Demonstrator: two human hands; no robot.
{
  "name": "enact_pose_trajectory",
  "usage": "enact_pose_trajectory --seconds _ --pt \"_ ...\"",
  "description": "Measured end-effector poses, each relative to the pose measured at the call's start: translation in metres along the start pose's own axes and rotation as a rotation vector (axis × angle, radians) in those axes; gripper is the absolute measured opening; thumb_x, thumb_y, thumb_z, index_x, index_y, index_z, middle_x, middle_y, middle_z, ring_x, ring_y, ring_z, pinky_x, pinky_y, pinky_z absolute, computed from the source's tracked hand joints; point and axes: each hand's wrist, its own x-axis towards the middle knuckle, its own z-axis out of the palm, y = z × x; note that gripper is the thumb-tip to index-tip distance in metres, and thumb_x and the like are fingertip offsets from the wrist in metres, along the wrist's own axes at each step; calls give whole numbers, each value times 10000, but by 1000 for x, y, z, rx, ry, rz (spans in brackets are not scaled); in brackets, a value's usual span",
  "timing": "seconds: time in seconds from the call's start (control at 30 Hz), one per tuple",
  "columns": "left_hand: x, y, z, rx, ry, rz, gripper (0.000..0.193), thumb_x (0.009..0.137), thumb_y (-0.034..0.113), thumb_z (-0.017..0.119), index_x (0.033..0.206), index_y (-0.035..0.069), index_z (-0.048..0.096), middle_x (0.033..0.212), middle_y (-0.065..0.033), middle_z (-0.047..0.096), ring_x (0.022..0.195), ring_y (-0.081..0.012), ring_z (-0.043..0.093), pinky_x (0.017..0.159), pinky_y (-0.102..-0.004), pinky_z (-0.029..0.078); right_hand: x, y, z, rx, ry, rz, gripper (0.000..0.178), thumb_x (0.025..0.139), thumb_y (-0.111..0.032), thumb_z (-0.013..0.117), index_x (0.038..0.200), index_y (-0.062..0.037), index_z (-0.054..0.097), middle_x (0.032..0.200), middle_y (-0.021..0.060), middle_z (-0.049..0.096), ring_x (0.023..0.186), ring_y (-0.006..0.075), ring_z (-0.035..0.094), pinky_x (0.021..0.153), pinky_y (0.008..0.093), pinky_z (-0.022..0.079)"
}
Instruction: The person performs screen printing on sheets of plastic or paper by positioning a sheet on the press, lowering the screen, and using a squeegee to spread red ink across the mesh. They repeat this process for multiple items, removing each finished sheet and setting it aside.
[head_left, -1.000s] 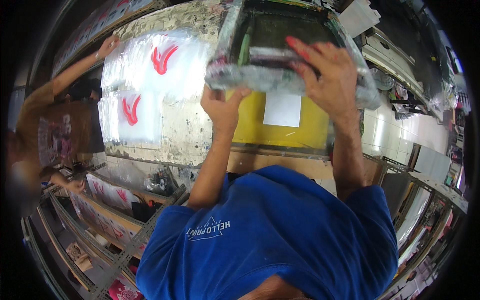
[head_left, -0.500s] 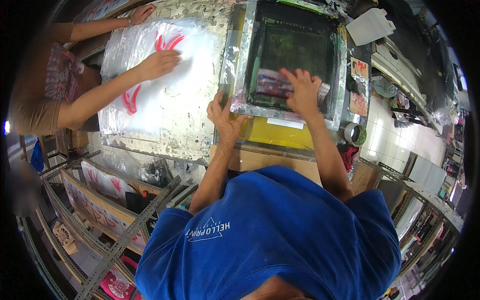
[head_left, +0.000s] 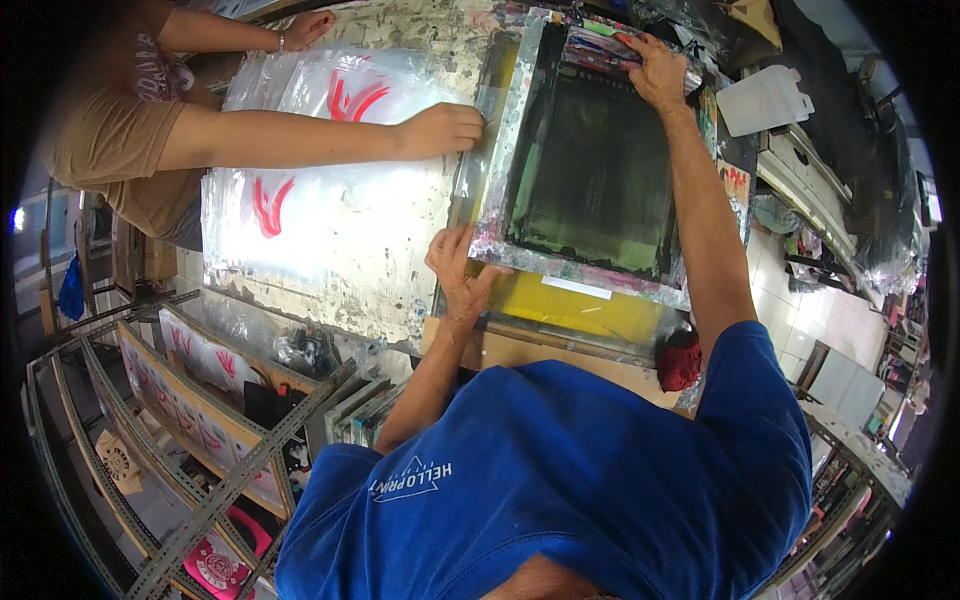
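A screen-printing frame (head_left: pixel 492 222) with dark mesh lies on the table in front of me. My left hand (head_left: pixel 462 280) grips its near left corner, thumb along the near edge and fingers by the left side. At the frame's far end, my right hand (head_left: pixel 658 75) is closed round the right part of a paint-stained squeegee (head_left: pixel 600 45). Beneath the frame lies a yellow sheet (head_left: pixel 560 305) with a white strip on it. A co-worker's hand (head_left: pixel 445 130) reaches to a clear plastic sheet (head_left: pixel 482 150) at the frame's left side.
Clear plastic bags (head_left: pixel 300 200) with red prints cover the left table. The co-worker's other hand (head_left: pixel 305 30) rests at its far edge. A white plastic jug (head_left: pixel 765 100) stands right of the frame, and a dark red cloth (head_left: pixel 679 360) lies nearby. Metal racks (head_left: pixel 230 480) fill the lower left.
My right hand has moved the squeegee from the near part of the mesh to the far end. The co-worker's hand has moved right, from the printed bags to the frame's side.
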Motion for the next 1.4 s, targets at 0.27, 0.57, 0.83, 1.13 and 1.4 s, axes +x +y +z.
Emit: enact_pose_trajectory --seconds 0.27,0.57,0.83,1.13,1.4 --pt "2 12 3 -164 109 -1 806 639 312 892 1315 -13 596 1180 -152 583 1154 -319 455 1022 -431 314 -7 -5 -56 281 -71 291 507 836 -283 743 1331 -278 631 1168 140 707 1106 367 645 914 393 508" --pt "85 93 -34 -196 366 120 656 702 87 857 1256 -113 568 1164 -191 583 1122 -331 515 1007 -408 406 -89 -176 -246 260 -132 209 534 766 -134 733 1275 -287 678 1096 152 709 994 352 655 880 419 502" --pt "165 77 -45 -438 276 151 339 878 43 683 1211 -15 652 1101 -138 710 1030 -280 650 967 -388 460 -13 -183 -303 220 219 74 443 717 -170 618 1116 -22 740 906 172 752 716 247 688 699 346 543" --pt "116 -91 -24 401 147 -101 141 808 211 757 935 151 772 1088 -72 676 1029 -278 622 839 -442 483 28 -180 -327 78 171 105 454 760 -165 583 1179 -66 727 1005 170 747 861 255 680 820 358 528" --pt "127 -17 -15 -82 28 -154 99 792 129 776 849 50 757 926 -76 713 825 -250 681 707 -355 520 36 -160 -323 130 132 121 405 808 -185 580 1162 -45 722 1062 179 737 913 301 684 875 380 531"
